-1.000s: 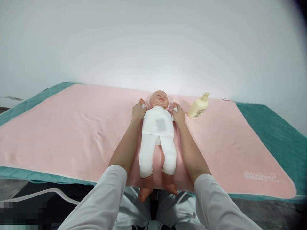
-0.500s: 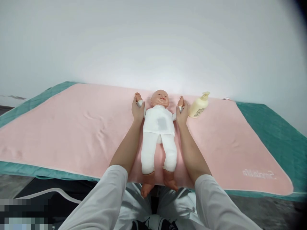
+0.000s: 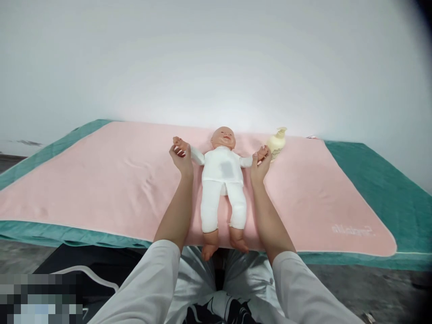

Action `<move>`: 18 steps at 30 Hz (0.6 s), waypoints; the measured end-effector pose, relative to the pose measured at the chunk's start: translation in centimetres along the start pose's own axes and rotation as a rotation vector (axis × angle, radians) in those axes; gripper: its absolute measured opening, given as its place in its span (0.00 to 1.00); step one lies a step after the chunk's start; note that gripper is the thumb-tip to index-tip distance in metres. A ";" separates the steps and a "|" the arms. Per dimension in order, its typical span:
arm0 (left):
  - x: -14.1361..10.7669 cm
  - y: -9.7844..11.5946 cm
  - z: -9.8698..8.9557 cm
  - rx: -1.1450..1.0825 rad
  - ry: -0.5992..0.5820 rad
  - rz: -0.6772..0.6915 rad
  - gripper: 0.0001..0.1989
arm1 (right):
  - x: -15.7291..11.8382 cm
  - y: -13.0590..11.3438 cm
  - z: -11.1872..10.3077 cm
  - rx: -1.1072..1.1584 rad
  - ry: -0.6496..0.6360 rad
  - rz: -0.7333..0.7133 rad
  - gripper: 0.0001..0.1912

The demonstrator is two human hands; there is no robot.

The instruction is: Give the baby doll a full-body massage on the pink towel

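A baby doll (image 3: 222, 166) in a white top and trousers lies on its back on a pink mat (image 3: 111, 193), head toward the wall and feet over the near edge. Both its arms are stretched out sideways. My left hand (image 3: 183, 158) is closed around the doll's hand and wrist on the left. With fingers curled, my right hand (image 3: 261, 165) grips the doll's other hand on the right. A pale yellow pump bottle (image 3: 277, 143) stands just behind my right hand, its lower part partly hidden.
Under the mat lies a green quilted cover (image 3: 381, 189), showing along the sides and front edge. A plain white wall (image 3: 216, 58) rises behind. At lower left a white cable (image 3: 86, 271) curves over something black below the edge.
My hands have moved apart, drawing the doll's arms from bent upward to spread out sideways. My right hand is now in front of the bottle. The view has shifted slightly.
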State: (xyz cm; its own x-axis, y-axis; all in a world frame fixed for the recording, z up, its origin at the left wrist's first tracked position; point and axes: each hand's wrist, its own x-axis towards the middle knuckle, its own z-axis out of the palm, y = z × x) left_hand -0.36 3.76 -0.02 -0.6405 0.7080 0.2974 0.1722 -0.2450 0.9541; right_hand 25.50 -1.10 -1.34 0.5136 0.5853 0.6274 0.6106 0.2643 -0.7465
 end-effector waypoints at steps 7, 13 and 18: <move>-2.4 0.4 -2.7 0.073 0.040 0.083 0.25 | -2.3 -0.6 -2.7 0.059 -0.017 0.123 0.36; -4.9 -0.1 -5.0 0.119 0.007 0.096 0.28 | -5.3 -1.1 -5.2 -0.002 -0.058 0.248 0.37; -6.6 0.0 -7.0 0.171 -0.059 0.041 0.38 | -7.3 -0.7 -6.8 -0.034 -0.137 0.312 0.35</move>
State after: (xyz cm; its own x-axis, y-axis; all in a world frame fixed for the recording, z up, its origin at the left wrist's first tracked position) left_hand -1.41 -5.53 -2.22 -0.5866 0.7384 0.3327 0.3251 -0.1616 0.9318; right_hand 25.41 -10.71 -3.87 0.5947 0.7320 0.3325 0.4575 0.0319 -0.8887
